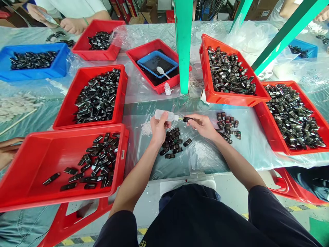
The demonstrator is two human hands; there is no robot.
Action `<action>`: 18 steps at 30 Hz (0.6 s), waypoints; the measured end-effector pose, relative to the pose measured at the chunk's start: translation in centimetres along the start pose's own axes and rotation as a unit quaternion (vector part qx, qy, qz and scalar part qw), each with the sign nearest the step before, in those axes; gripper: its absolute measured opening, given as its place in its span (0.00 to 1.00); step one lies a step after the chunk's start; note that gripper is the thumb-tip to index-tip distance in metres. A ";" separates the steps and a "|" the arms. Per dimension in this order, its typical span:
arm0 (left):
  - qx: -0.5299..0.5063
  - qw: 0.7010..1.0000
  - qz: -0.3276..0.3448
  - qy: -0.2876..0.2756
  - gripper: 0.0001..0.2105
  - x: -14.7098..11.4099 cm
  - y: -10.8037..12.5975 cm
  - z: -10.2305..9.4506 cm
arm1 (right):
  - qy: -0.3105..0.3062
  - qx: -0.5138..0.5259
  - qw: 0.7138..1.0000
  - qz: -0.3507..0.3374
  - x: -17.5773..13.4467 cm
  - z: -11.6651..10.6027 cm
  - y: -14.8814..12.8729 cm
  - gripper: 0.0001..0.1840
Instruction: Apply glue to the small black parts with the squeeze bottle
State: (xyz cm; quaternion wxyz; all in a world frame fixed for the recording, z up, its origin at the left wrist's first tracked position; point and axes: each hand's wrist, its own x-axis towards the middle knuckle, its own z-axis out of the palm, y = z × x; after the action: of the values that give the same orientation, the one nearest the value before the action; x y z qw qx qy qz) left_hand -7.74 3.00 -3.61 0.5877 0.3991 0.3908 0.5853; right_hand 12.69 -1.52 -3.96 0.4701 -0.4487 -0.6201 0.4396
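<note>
My left hand is closed round a translucent squeeze bottle with a thin nozzle, lying nearly level and pointing right. The nozzle tip meets, or almost meets, a small glossy black part pinched in the fingers of my right hand. Its exact kind I cannot make out. Below my hands lies a cluster of similar black parts, with a single one apart to the right. Another group of these parts rests right of my right hand. Small white bits lie left of the bottle.
Red bins of black parts stand at left, front left and right. Behind my hands is a red bin holding a blue tray and white spoon, near a small bottle. A green post rises there. Co-workers' hands show across the table.
</note>
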 end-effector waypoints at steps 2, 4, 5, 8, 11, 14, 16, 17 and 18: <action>0.004 1.000 0.005 0.001 0.24 0.0 0.0 0.0 | 0.000 -0.003 1.000 0.002 0.0 0.0 0.1 0.31; 0.004 1.000 0.008 0.000 0.25 0.0 0.1 0.1 | -0.001 0.000 1.000 0.007 0.0 0.0 0.1 0.31; 0.003 1.000 0.009 0.001 0.25 -0.1 0.2 0.1 | -0.002 0.003 1.000 0.009 0.0 0.0 0.1 0.31; 0.002 1.000 0.006 0.006 0.25 -0.1 0.4 0.3 | -0.004 0.015 1.000 0.013 0.0 0.0 0.2 0.31; 0.003 1.000 0.005 0.016 0.25 -0.2 0.5 0.5 | -0.006 0.035 0.999 0.016 0.1 0.1 0.3 0.33; 0.002 1.000 0.008 0.023 0.26 -0.3 0.5 0.6 | -0.004 0.057 0.998 0.020 0.2 0.1 0.2 0.33; 0.000 1.000 0.012 0.024 0.27 -0.3 0.6 0.7 | 0.000 0.073 0.997 0.026 0.2 0.3 0.1 0.33; 0.001 1.000 0.014 0.023 0.27 -0.4 0.6 0.7 | 0.002 0.081 0.996 0.029 0.2 0.3 0.0 0.33; 0.003 1.000 0.015 0.023 0.27 -0.4 0.6 0.7 | 0.003 0.087 0.996 0.033 0.1 0.4 -0.1 0.33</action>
State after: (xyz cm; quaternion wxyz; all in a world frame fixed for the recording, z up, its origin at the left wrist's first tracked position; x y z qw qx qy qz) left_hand -7.34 2.62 -2.82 0.5687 0.3930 0.3995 0.6021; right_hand 12.24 -1.48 -3.88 0.4946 -0.4275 -0.5626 0.5061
